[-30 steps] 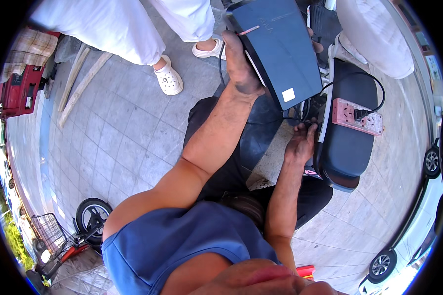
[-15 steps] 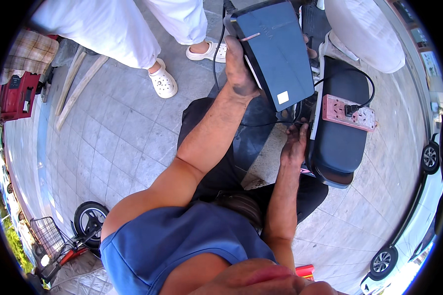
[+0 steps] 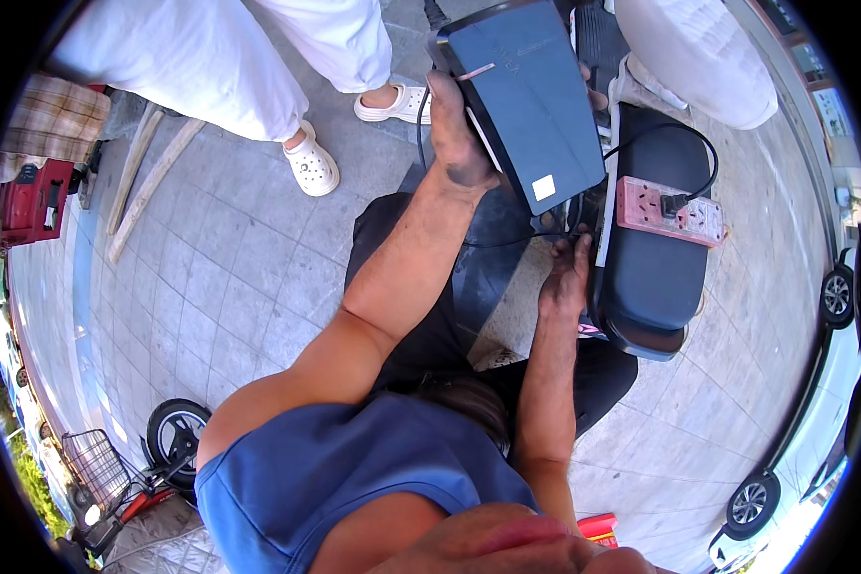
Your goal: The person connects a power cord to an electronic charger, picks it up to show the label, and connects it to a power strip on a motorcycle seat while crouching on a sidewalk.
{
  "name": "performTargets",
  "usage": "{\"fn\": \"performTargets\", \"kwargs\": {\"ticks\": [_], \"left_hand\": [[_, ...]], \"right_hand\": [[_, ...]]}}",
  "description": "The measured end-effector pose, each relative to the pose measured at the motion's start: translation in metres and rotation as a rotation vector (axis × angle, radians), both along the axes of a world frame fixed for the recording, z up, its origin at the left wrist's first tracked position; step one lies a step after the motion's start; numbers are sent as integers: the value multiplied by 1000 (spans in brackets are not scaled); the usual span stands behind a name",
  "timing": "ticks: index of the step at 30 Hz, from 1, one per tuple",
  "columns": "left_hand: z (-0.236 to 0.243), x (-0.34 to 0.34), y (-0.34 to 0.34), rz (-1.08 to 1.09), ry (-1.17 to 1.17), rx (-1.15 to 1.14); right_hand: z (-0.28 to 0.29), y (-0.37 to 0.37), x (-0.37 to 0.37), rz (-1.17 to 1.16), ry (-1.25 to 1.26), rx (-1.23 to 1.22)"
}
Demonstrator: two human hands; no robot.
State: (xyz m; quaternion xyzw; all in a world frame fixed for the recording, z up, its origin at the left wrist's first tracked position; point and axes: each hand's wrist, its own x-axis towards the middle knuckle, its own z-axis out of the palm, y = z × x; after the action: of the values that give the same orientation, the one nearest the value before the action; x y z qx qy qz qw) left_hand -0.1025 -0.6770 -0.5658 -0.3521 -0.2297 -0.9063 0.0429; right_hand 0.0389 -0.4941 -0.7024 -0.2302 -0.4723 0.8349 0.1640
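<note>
Presumably to free space for the other, the left hand (image 3: 457, 139) grips the dark box (image 3: 536, 105) at the view's one o'clock, while the right hand (image 3: 566, 275), its hold unclear, sits at the box's five o'clock beside the black seat (image 3: 652, 287).

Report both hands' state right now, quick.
Left hand: holding the dark blue-grey case by its left edge.
Right hand: beside the black padded seat; can't tell whether it grips anything.
</note>
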Motion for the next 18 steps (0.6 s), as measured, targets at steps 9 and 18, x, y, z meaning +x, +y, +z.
{"fn": "performTargets", "kwargs": {"ticks": [9, 18], "left_hand": [[-2, 7, -1, -25, 17, -56], [26, 38, 26, 11, -73, -23]], "right_hand": [[48, -36, 42, 245, -164, 172], [266, -31, 30, 340, 162, 1558]]}}
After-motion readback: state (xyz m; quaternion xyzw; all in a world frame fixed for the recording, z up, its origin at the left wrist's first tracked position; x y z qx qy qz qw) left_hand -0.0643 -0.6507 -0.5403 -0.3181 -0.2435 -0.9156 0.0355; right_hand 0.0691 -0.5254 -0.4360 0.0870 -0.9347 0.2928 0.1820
